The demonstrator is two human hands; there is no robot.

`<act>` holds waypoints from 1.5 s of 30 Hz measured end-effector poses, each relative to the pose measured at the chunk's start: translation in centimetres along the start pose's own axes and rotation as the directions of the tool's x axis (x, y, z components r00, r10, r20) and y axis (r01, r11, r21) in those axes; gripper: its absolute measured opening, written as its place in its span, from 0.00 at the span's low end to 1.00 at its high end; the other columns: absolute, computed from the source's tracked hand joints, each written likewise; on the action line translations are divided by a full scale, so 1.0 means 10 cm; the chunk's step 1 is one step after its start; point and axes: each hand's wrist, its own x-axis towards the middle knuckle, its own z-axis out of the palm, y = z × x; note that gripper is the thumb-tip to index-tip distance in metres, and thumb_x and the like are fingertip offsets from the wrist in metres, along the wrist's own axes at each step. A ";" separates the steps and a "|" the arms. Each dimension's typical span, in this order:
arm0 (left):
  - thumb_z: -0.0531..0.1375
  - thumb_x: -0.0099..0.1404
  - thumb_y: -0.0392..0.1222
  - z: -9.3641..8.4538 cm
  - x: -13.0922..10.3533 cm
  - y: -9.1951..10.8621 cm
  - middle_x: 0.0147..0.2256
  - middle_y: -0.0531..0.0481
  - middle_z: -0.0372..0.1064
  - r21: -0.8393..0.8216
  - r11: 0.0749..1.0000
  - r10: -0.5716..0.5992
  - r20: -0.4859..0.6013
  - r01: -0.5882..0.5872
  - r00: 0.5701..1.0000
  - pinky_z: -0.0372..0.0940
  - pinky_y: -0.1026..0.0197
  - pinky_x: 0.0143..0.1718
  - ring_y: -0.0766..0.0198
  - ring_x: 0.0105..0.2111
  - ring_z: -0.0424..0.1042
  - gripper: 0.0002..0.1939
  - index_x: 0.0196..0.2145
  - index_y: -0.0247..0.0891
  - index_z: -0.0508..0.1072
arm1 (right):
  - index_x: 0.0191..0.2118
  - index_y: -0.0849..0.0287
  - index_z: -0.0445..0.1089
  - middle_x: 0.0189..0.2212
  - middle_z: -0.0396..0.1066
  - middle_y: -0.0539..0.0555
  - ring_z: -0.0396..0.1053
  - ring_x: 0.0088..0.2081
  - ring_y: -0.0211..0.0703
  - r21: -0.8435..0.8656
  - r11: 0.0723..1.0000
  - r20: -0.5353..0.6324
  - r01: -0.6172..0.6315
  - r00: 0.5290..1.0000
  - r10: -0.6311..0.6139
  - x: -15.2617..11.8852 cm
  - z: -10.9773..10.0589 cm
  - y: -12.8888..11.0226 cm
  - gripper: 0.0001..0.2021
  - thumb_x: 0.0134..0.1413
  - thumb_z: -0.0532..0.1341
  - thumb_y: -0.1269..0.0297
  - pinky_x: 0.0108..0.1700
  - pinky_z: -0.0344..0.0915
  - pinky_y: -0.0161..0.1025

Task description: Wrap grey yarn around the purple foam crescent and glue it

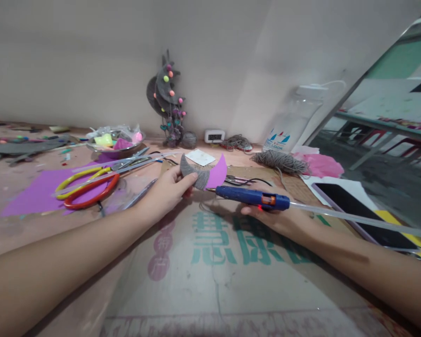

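Note:
My left hand (175, 189) pinches a purple paper crescent (218, 173) by its left part, which is wound with grey yarn (200, 179). The crescent's right horn is bare purple. In my right hand (266, 213) is a blue hot glue gun (245, 196), pointing left, with a long clear glue stick (354, 217) sticking out behind. Its nozzle is at the crescent's lower edge, where the yarn winding ends; whether it touches I cannot tell. A red light glows under the gun. Loose grey yarn hangs below the crescent.
Scissors with red and yellow handles (91, 189) lie left on purple paper (35, 192). Behind are a bowl (115, 149), a small clock (214, 136) and a decorated moon ornament (168, 93). Right stand a bottle (291, 121), a yarn bundle (280, 162) and a phone (365, 213). Cardboard (196, 290) lies below.

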 end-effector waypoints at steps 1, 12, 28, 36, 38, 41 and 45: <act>0.55 0.62 0.44 0.00 0.00 0.00 0.19 0.57 0.62 0.003 1.000 -0.002 -0.004 0.002 1.000 0.55 0.68 0.21 0.70 0.19 0.61 0.09 0.28 0.37 0.63 | 0.27 0.56 0.68 0.26 0.68 0.54 0.66 0.30 0.46 0.000 1.000 0.004 -0.003 1.000 0.003 0.00 0.00 0.00 0.12 0.49 0.62 0.52 0.32 0.64 0.43; 0.54 0.62 0.41 0.01 -0.02 0.04 0.19 0.57 0.62 0.047 0.999 0.001 -0.015 -0.001 1.000 0.56 0.69 0.21 0.70 0.20 0.62 0.08 0.28 0.37 0.63 | 0.26 0.56 0.65 0.24 0.65 0.52 0.64 0.27 0.43 -0.067 0.998 -0.010 0.017 1.000 -0.018 0.00 0.03 -0.02 0.11 0.49 0.61 0.54 0.28 0.61 0.39; 0.55 0.62 0.43 0.00 -0.02 0.03 0.20 0.57 0.62 0.033 0.999 0.006 -0.002 -0.006 1.000 0.56 0.69 0.21 0.70 0.20 0.62 0.08 0.28 0.37 0.62 | 0.25 0.56 0.65 0.23 0.65 0.52 0.64 0.27 0.42 -0.072 0.997 0.026 -0.010 1.000 0.012 0.02 0.02 0.01 0.13 0.49 0.62 0.52 0.27 0.61 0.38; 0.55 0.61 0.45 -0.01 -0.02 0.02 0.20 0.57 0.62 0.014 1.000 0.008 0.013 -0.009 1.000 0.55 0.68 0.20 0.70 0.20 0.62 0.09 0.29 0.38 0.63 | 0.27 0.56 0.66 0.25 0.67 0.52 0.65 0.29 0.43 -0.056 0.998 0.023 -0.029 0.999 0.031 0.01 0.02 -0.02 0.12 0.49 0.62 0.54 0.30 0.63 0.39; 0.56 0.61 0.45 0.00 -0.02 0.01 0.20 0.57 0.62 0.007 1.000 0.009 0.014 -0.009 1.000 0.56 0.68 0.21 0.69 0.20 0.63 0.09 0.29 0.38 0.63 | 0.27 0.57 0.66 0.25 0.67 0.52 0.65 0.29 0.42 -0.055 0.998 0.009 -0.023 1.000 0.024 0.00 0.02 -0.01 0.12 0.49 0.62 0.54 0.31 0.63 0.39; 0.56 0.61 0.45 0.00 -0.02 0.02 0.20 0.57 0.62 0.018 1.000 0.003 0.004 -0.003 1.000 0.56 0.68 0.21 0.70 0.19 0.62 0.09 0.28 0.37 0.63 | 0.25 0.57 0.65 0.23 0.65 0.50 0.62 0.27 0.40 -0.092 0.995 0.003 0.025 1.000 -0.025 0.01 0.03 0.02 0.13 0.50 0.62 0.54 0.29 0.60 0.37; 0.56 0.61 0.43 0.02 -0.04 0.06 0.19 0.57 0.62 0.033 0.999 -0.005 -0.009 0.005 1.000 0.57 0.69 0.20 0.70 0.19 0.62 0.08 0.28 0.37 0.63 | 0.25 0.58 0.66 0.23 0.64 0.50 0.62 0.28 0.40 -0.107 0.993 0.008 0.043 0.999 -0.042 0.01 0.04 0.06 0.13 0.51 0.61 0.53 0.29 0.59 0.36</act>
